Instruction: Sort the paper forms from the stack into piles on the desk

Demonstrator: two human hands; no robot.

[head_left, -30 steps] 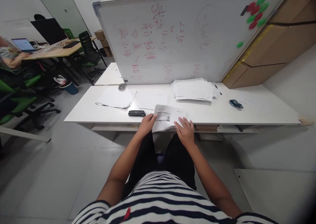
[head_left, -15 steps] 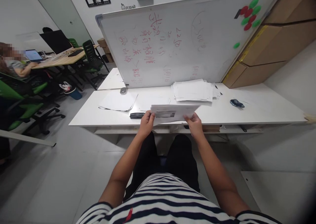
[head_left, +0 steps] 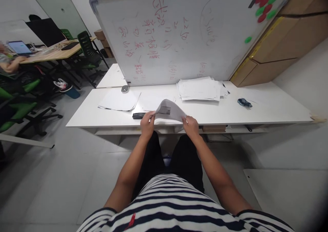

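Note:
Between my two hands a sheet of paper (head_left: 171, 112) with dark print bows upward in the middle, above the desk's front edge. My left hand (head_left: 147, 123) pinches its left side, closed. At the opposite side my right hand (head_left: 191, 125) is closed on the paper too, thumb on top. Whether it is one sheet or a few, I cannot tell. Just left of my left hand lies a black stapler-like tool (head_left: 138, 116), its right end hidden by the hand. Beyond the held paper, a thick stack of white paper (head_left: 198, 89) rests on the desk.
A white desk (head_left: 271, 109) carries a thinner paper pile (head_left: 119, 100), a mouse (head_left: 124, 88) and a dark blue gadget (head_left: 244, 103). A whiteboard (head_left: 189, 37) stands along its back, cardboard boxes (head_left: 276, 41) at right. Another person's arm (head_left: 12, 65) shows at a far-left table.
The flat paper has become bowed upward as my hands drew closer together. Both hands shifted left in view, the right one more. My view has tilted down slightly.

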